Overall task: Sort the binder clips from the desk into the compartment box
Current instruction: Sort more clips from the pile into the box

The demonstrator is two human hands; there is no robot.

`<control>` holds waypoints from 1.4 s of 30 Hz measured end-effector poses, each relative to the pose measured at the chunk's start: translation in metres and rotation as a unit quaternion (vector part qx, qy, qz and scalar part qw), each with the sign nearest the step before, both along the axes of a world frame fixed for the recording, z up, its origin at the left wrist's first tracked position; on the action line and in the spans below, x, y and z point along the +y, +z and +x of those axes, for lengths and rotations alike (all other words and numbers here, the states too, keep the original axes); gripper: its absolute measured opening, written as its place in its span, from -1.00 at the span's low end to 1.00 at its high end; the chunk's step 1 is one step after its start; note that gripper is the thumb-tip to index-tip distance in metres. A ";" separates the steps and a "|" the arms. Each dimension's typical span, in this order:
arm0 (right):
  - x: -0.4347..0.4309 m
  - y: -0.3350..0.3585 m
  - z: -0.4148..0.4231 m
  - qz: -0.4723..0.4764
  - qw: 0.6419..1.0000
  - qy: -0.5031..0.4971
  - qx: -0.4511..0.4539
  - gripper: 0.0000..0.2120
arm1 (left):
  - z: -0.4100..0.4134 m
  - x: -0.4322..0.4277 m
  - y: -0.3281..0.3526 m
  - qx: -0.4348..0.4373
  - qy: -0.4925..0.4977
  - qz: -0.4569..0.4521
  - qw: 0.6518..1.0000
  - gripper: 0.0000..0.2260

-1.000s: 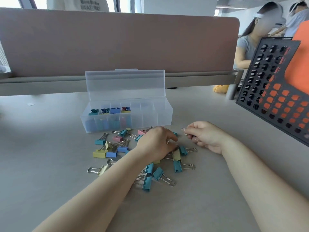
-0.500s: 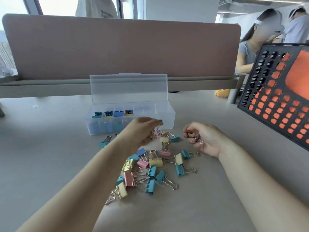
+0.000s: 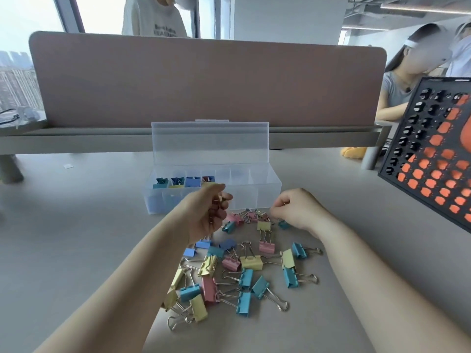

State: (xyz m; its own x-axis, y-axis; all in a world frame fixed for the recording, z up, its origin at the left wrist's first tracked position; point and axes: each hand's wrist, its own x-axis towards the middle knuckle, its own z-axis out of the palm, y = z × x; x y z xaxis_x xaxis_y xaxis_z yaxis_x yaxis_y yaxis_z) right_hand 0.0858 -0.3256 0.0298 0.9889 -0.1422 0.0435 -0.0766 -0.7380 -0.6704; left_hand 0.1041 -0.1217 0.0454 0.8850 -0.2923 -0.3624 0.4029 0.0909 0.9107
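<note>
now | left hand (image 3: pixel 209 217) raised, gripping binder clips (image 3: pixel 216 208) | right hand (image 3: pixel 298 212) curled

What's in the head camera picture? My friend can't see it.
Two bare hands hover above a pile of colourful binder clips on a grey desk. The left hand holds some clips just before an open clear compartment box, whose four left compartments hold clips. The right hand is curled beside it; its contents are unclear.

The grey tabletop (image 3: pixel 76 250) carries a clear compartment box (image 3: pixel 257 194) at 12 o'clock, its lid raised and clips in its four left cells. At 6 o'clock of it lie loose blue, yellow and pink binder clips (image 3: pixel 254 262). A small white scrap (image 3: pixel 67 166) lies at 10 o'clock.
</note>
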 end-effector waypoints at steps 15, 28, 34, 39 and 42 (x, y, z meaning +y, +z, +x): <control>0.002 0.003 0.004 0.119 0.992 -0.012 0.029 -0.82 | -0.010 -0.020 -0.014 -0.408 -0.062 0.562 0.717 -0.80; 0.003 0.000 0.004 0.174 0.984 -0.021 0.040 -0.92 | 0.007 -0.047 -0.016 -0.453 -0.156 0.596 0.644 -0.81; 0.001 -0.007 0.003 -0.036 0.999 -0.029 -0.015 -0.91 | 0.008 -0.044 -0.022 -0.469 -0.139 0.590 0.642 -0.83; 0.005 -0.004 -0.001 -0.100 0.995 -0.008 -0.004 -0.87 | 0.003 -0.036 -0.019 -0.465 -0.133 0.574 0.660 -0.81; 0.006 -0.003 -0.002 -0.120 0.993 0.002 -0.006 -0.89 | -0.003 -0.035 -0.017 -0.436 -0.095 0.589 0.674 -0.70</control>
State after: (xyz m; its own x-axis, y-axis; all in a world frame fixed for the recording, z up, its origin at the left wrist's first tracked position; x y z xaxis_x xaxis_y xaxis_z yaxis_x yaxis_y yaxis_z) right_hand 0.0834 -0.3194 0.0273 0.9887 -0.1214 0.0882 -0.0652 -0.8769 -0.4762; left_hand 0.1010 -0.1566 0.0289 0.8989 -0.3940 0.1916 -0.4291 -0.8799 0.2039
